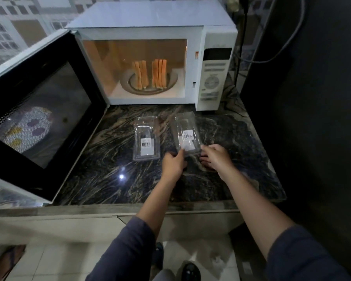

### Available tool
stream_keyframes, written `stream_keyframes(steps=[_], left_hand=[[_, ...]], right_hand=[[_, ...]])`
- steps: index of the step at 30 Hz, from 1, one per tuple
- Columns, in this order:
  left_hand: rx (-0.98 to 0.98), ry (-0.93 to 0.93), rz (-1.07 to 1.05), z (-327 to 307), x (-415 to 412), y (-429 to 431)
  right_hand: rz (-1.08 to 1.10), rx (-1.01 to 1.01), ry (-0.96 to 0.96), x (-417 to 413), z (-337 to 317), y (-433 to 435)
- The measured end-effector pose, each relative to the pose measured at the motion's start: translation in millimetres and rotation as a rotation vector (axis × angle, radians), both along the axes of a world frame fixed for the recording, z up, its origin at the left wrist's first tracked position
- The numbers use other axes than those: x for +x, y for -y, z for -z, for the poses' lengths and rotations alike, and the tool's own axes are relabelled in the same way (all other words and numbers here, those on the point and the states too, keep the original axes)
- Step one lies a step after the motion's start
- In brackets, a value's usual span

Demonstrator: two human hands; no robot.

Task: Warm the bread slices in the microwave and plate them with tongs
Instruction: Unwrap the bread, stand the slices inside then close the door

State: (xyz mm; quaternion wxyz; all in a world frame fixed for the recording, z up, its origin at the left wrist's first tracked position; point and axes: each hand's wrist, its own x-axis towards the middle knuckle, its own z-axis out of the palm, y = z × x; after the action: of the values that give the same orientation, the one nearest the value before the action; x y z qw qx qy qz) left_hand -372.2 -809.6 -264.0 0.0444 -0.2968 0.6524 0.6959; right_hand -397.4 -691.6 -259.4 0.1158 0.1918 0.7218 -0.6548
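The bread slices are found inside the microwave, well beyond the hands. They stand on edge in two groups on the turntable, and the door is swung wide open to the far left of the hands. It is judged that the step in hand lies between warming and plating. Whether the slices were already warmed cannot be read from the lit cavity alone.

A clear plastic box is held at its near end by both hands. The left hand pinches the near left corner, and the right hand grips the near right corner with its fingers curled under the edge. The box seems tilted up from the table, although this is not sure. A second clear box lies flat just to the left of the hands.

For the next move it is thought that the box must be opened or put in place, and that tongs must be found. No tongs are seen anywhere.

The contents of both boxes are hard to make out behind the glare and the barcode labels. The fingertips of the right hand are hidden under the box. The display of the microwave is dark and cannot be read.
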Motion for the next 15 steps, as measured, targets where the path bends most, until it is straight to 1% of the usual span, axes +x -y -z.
stream_keyframes(steps=[2, 7, 12, 15], left_hand=[[0.052, 0.002, -0.005, 2.3, -2.7, 2.4], [0.136, -0.006, -0.028, 1.9, -7.6, 6.3], [0.167, -0.017, -0.062, 0.8, -13.2, 7.7], [0.166, -0.013, -0.074, 2.2, -14.7, 11.7]], right_hand=[[0.018, -0.051, 0.023, -1.0, 2.8, 0.0], [0.0, -0.08, 0.087, -5.6, 3.6, -1.7], [0.011, -0.081, 0.134, -12.6, 2.0, 1.7], [0.014, -0.045, 0.151, -12.4, 2.9, 2.3]])
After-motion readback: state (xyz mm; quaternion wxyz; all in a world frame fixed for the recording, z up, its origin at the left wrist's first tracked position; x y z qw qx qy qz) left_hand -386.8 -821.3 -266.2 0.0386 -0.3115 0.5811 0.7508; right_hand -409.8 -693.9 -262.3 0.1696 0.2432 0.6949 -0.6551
